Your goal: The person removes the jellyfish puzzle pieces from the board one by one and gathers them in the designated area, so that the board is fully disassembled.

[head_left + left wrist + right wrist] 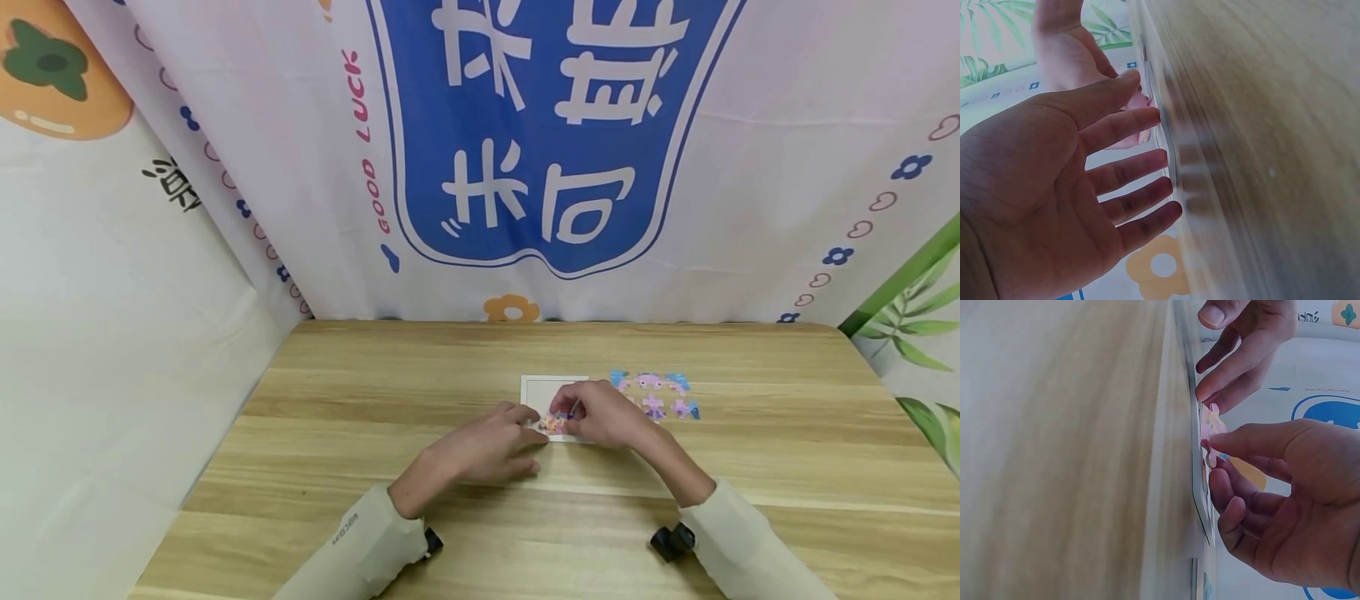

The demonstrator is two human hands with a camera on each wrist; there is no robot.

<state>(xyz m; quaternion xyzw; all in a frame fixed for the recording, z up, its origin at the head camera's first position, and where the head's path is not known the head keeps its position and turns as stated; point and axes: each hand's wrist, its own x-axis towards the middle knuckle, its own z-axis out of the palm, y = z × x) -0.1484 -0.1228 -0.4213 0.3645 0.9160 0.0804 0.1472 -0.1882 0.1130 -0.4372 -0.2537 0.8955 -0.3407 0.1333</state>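
A small white puzzle tray (pixel 524 392) lies on the wooden table, partly covered by both hands. At its lower left, colourful jigsaw pieces (pixel 553 422) show between the fingers. My right hand (pixel 606 414) reaches over the tray's right side; in the right wrist view, its thumb and index finger pinch a pinkish jigsaw piece (pixel 1212 452) low over the tray. My left hand (pixel 495 446) is beside the tray's left edge with fingers extended. The left wrist view shows its fingertips (pixel 1159 159) at the edge of the tray, the thumb held away from the other fingers.
Right of the tray, several loose pink, purple and blue jigsaw pieces (pixel 651 382) lie in rows, partly behind the right hand. A printed curtain (pixel 337 275) hangs along the table's back edge. Black wrist devices (pixel 672 542) sit under the sleeves.
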